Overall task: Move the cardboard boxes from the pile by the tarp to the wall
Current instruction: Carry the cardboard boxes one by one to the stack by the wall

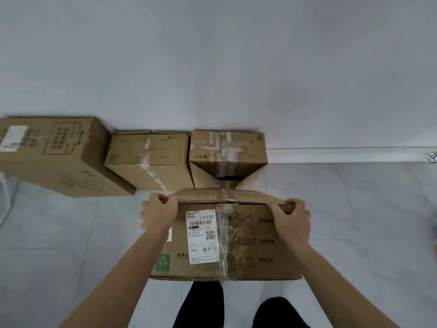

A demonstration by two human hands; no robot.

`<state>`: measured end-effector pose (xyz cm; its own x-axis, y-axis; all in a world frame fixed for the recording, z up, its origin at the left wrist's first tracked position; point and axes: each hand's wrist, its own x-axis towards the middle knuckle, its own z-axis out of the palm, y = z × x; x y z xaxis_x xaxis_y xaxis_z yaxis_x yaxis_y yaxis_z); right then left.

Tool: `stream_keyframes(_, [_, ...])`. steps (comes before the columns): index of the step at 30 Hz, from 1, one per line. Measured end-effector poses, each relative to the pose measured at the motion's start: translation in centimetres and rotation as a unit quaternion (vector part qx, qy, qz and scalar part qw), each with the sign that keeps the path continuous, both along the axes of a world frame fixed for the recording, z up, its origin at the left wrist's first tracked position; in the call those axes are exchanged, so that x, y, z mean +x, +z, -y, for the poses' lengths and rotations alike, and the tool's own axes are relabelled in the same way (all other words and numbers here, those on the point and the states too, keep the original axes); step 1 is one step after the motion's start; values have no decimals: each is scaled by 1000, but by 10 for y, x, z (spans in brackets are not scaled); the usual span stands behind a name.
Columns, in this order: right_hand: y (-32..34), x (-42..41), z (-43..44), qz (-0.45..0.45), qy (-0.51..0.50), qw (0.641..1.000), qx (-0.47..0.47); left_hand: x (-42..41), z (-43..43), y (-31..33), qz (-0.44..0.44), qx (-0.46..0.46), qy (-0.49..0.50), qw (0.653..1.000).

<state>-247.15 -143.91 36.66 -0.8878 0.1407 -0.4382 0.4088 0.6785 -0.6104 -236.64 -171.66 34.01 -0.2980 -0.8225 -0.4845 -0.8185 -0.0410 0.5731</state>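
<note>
I hold a cardboard box point(248, 245) with a white shipping label and clear tape in front of me, above my legs. My left hand point(159, 215) grips its far left top corner, fingers curled over the edge. My right hand point(292, 220) grips the far right top corner the same way. Three other cardboard boxes stand against the white wall point(212, 67): a large one point(54, 157) at the left, a middle one point(149, 159), and a taped one point(227, 150) with a front flap hanging open, just beyond the held box.
Grey floor tiles point(343, 209) stretch to the right of the boxes along a white baseboard point(343, 153). A blue and white cord point(431, 158) lies at the far right by the wall. Something pale and translucent point(6, 204) shows at the left edge.
</note>
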Motion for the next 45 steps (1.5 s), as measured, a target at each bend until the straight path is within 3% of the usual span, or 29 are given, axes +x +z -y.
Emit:
stream_keyframes(10, [-126,-114,67,41,-60,997,37,-137,74,-127,5,70,-27,997])
stream_keyframes(19, [-224,-201,85,62,7,995,79,-207,91,-215,-24,139,-23,990])
stream_keyframes(23, [-262,-228,86,53,52,996,45,-226,98,-246,-59,159,-29,985])
stream_keyframes(25, [-279,-232,83,65,100,993,20,-224,101,-262,-82,148,-44,985])
stream_keyframes(27, [-295,-228,78,116,121,986,18,-215,99,-277,-28,87,-92,992])
stream_keyframes(31, [-315,-199,61,189,19,980,52,-182,72,-299,62,3,-171,983])
stream_keyframes(33, [-318,-190,56,244,-79,966,44,-170,56,-304,146,13,-96,985])
stream_keyframes(35, [-321,-186,53,268,-130,955,11,-159,48,-310,171,107,33,979])
stream_keyframes(39, [-325,-192,55,214,-91,973,5,-143,49,-324,77,197,155,965])
stream_keyframes(45, [-332,-219,62,103,-27,993,46,-159,40,-331,10,185,181,966])
